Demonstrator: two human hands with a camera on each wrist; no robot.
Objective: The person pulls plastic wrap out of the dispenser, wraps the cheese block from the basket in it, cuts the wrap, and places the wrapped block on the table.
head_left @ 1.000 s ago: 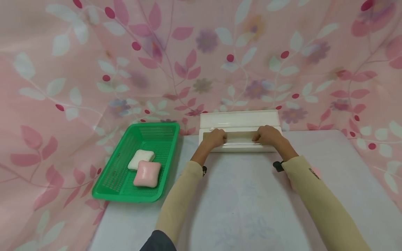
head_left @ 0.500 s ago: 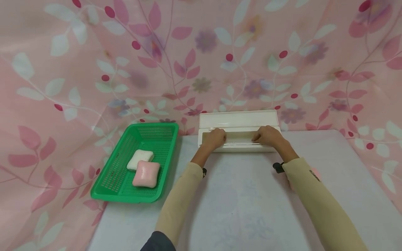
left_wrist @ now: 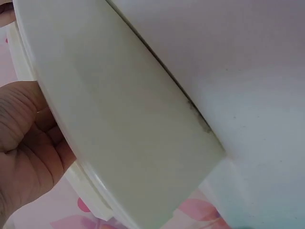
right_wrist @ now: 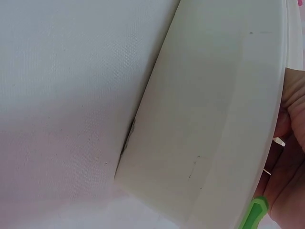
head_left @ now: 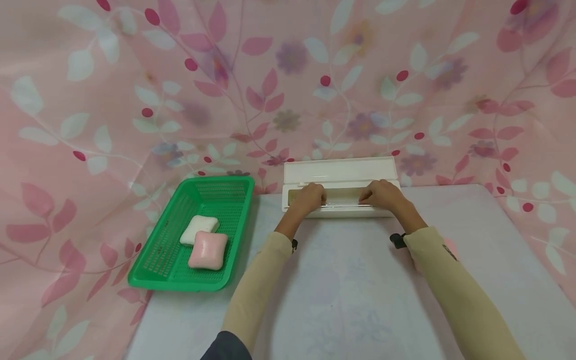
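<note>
A long white cling film dispenser (head_left: 348, 213) stands at the far side of the table, its lid (head_left: 340, 171) raised against the backdrop. Inside lies a brownish roll (head_left: 345, 194), with a shiny clear strip showing in front of it. My left hand (head_left: 309, 197) reaches over the left part of the front rim, fingers curled inside. Toward the right end my right hand (head_left: 382, 194) does likewise, thumb and fingers drawn together at the film. Both wrist views show the dispenser's white front wall (left_wrist: 124, 109), which partly hides the fingers. A green piece (right_wrist: 256, 210) shows by the right hand.
On the left stands a green plastic basket (head_left: 180, 286) holding a white cushion-shaped block (head_left: 198, 228) and a pink one (head_left: 208, 251). A pink thing (head_left: 451, 246) is mostly hidden behind the right sleeve. A floral backdrop (head_left: 288, 100) hangs right behind the table.
The head view has shifted slightly, so everything sits a little further left. Both hands stay at the dispenser with almost no movement.
</note>
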